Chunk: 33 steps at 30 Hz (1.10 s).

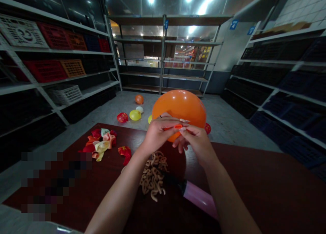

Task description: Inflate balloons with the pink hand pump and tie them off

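A large inflated orange balloon (180,103) is held up over the table, its neck toward me. My left hand (160,130) is closed on the neck, fingers pressed against the balloon. My right hand (195,137) pinches the rim of the neck beside it, with its lower fingers loosely spread. Below my hands a heap of tan, curled, string-like pieces (154,174) lies on the dark table. A pink hand pump (200,198) with a black end lies next to the heap, partly behind my right forearm.
On the brown table (254,179), deflated balloons (102,144) are piled at the left, with a red one (124,153) nearer the middle. Inflated balloons, including a yellow one (135,115), lie on the floor. Shelves with crates (46,71) line both sides; a metal rack (163,54) stands behind.
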Each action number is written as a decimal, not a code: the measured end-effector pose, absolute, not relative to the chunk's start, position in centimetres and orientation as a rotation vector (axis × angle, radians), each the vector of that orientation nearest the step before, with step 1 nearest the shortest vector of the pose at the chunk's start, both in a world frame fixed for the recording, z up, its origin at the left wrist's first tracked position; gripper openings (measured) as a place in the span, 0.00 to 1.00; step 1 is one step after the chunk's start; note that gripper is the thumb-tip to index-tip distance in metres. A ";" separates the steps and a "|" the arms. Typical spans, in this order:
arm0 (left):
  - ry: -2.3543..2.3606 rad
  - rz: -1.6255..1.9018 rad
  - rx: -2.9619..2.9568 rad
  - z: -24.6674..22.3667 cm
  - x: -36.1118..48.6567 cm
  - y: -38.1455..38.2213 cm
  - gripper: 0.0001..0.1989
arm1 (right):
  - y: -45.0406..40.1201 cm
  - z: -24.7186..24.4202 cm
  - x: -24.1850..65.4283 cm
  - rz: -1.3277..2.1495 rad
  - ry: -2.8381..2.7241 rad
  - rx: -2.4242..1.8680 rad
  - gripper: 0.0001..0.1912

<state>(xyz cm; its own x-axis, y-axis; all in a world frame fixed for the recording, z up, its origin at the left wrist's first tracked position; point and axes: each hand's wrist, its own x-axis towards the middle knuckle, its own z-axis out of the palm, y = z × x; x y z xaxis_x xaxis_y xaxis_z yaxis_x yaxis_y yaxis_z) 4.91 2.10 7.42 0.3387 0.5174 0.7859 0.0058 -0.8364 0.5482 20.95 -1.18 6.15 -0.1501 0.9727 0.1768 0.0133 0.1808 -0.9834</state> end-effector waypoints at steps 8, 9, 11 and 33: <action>0.431 1.541 2.231 8.7 4.9 0.2 0.12 | -2.9 7.9 22.9 1.373 -1.393 -0.887 0.39; 0.416 1.506 2.275 8.7 4.7 0.1 0.11 | -3.1 8.1 23.0 1.366 -1.396 -0.870 0.37; 0.387 1.466 2.355 8.7 4.5 0.2 0.10 | -3.3 8.4 22.9 1.319 -1.394 -0.880 0.33; 0.618 1.521 1.118 7.1 6.4 2.5 0.12 | -2.9 6.6 20.1 0.345 -1.893 -1.169 0.11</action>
<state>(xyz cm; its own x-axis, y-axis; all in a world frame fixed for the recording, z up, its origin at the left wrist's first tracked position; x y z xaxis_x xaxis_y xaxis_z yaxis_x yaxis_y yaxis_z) 6.41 2.53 7.10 0.0410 0.9463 0.3206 -0.4545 -0.2681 0.8495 20.09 -2.86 6.62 -0.1897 0.8304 0.5238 0.5923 0.5223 -0.6135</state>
